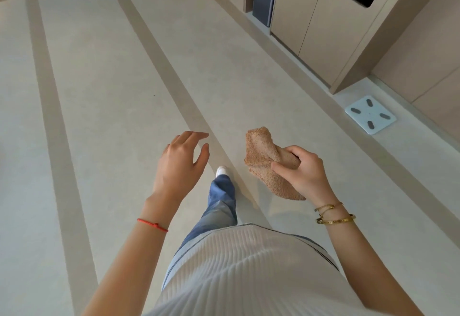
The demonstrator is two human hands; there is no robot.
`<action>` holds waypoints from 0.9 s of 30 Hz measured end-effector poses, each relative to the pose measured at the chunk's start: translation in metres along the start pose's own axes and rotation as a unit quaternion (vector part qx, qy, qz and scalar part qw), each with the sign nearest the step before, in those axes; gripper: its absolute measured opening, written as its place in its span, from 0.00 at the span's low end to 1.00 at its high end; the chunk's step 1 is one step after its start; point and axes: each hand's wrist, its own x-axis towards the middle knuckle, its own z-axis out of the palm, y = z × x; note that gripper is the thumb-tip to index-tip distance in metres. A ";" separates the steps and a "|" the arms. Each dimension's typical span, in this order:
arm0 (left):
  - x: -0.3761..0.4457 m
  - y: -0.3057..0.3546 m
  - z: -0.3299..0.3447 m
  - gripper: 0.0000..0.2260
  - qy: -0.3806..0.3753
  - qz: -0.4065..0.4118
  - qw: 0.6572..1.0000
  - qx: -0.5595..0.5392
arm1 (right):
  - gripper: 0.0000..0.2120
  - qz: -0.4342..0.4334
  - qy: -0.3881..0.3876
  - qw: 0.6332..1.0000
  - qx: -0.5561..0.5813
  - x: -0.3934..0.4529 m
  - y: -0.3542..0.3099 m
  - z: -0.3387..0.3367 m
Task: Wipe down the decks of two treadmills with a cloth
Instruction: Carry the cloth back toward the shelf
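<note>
My right hand has its grip clamped on the cloth — the fingers curl around one bunched part, and the rest of the brown towel hangs loose below and sticks out toward the far side. My left hand holds nothing; its fingers are apart and relaxed, in the air above the floor.

What could go wrong, in my judgement: I hold the cloth only by a fold, so the hanging part may slip out while I walk, or it may drag on the floor and bring dirt to the decks. Also, my shoe is stepping forward, and the scale lies on the floor at the right, near the wall — if I drift that way I could step on it.

No treadmill is in view, so I cannot tell where the decks are or how far I must go. At the far right stand cabinet doors with dark openings; they are cut off at the top, and what is inside is too dark to see.
</note>
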 end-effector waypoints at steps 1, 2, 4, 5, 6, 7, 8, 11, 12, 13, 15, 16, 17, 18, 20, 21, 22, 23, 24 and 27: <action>0.023 -0.006 0.003 0.11 -0.002 0.004 1.000 0.000 | 0.09 0.000 0.000 1.000 0.002 0.021 -0.002 0.004; 0.047 -0.012 0.006 0.11 -0.004 0.008 1.000 -0.001 | 0.08 0.002 0.002 1.000 0.004 0.043 -0.006 0.008; 0.098 -0.025 0.007 0.12 -0.007 0.014 1.000 0.001 | 0.08 0.007 0.006 1.000 0.000 0.091 -0.017 0.014; 0.119 -0.029 0.007 0.12 -0.006 0.017 1.000 0.001 | 0.08 0.008 0.007 1.000 -0.004 0.110 -0.023 0.015; 0.149 -0.034 0.006 0.12 -0.007 0.020 1.000 -0.001 | 0.08 0.007 0.010 1.000 -0.002 0.139 -0.032 0.016; 0.173 -0.038 0.005 0.12 -0.008 0.024 1.000 -0.002 | 0.08 0.004 0.012 1.000 0.000 0.162 -0.040 0.016; 0.200 -0.041 0.004 0.12 -0.004 0.029 1.000 -0.001 | 0.08 -0.001 0.016 1.000 0.001 0.188 -0.049 0.016; 0.285 -0.051 0.002 0.12 -0.005 0.048 0.999 -0.003 | 0.09 -0.007 0.039 0.999 0.002 0.264 -0.074 0.014; 0.310 -0.053 0.002 0.12 -0.009 0.056 0.998 -0.001 | 0.09 -0.008 0.047 0.999 0.000 0.286 -0.081 0.013; 0.334 -0.055 0.004 0.12 -0.014 0.064 0.998 0.000 | 0.09 -0.008 0.053 0.999 -0.001 0.305 -0.086 0.013; 0.378 -0.058 0.009 0.12 -0.027 0.073 0.997 -0.002 | 0.09 0.001 0.058 0.998 -0.003 0.339 -0.092 0.012; 0.398 -0.058 0.013 0.12 -0.033 0.076 0.997 -0.004 | 0.09 0.009 0.059 0.998 -0.001 0.354 -0.094 0.012; 0.416 -0.058 0.017 0.12 -0.038 0.081 0.996 -0.006 | 0.09 0.016 0.061 0.998 0.000 0.368 -0.094 0.012; 0.435 -0.059 0.023 0.12 -0.043 0.088 0.995 -0.007 | 0.09 0.023 0.064 0.998 -0.002 0.384 -0.093 0.011; 0.475 -0.060 0.037 0.11 -0.053 0.097 0.994 -0.001 | 0.09 0.037 0.070 0.997 -0.008 0.418 -0.090 0.010; 0.494 -0.061 0.045 0.11 -0.058 0.097 0.994 0.004 | 0.10 0.041 0.072 0.996 -0.012 0.435 -0.087 0.009; 0.514 -0.062 0.053 0.11 -0.063 0.096 0.993 0.006 | 0.10 0.044 0.075 0.996 -0.014 0.454 -0.084 0.008; 0.534 -0.061 0.062 0.11 -0.067 0.095 0.993 0.003 | 0.10 0.046 0.076 0.996 -0.014 0.474 -0.081 0.006; 0.555 -0.060 0.069 0.12 -0.070 0.096 0.993 -0.004 | 0.10 0.048 0.076 0.996 -0.013 0.494 -0.079 0.004; 0.620 -0.051 0.089 0.11 -0.067 0.109 0.992 -0.014 | 0.10 0.050 0.074 0.996 -0.011 0.561 -0.077 -0.008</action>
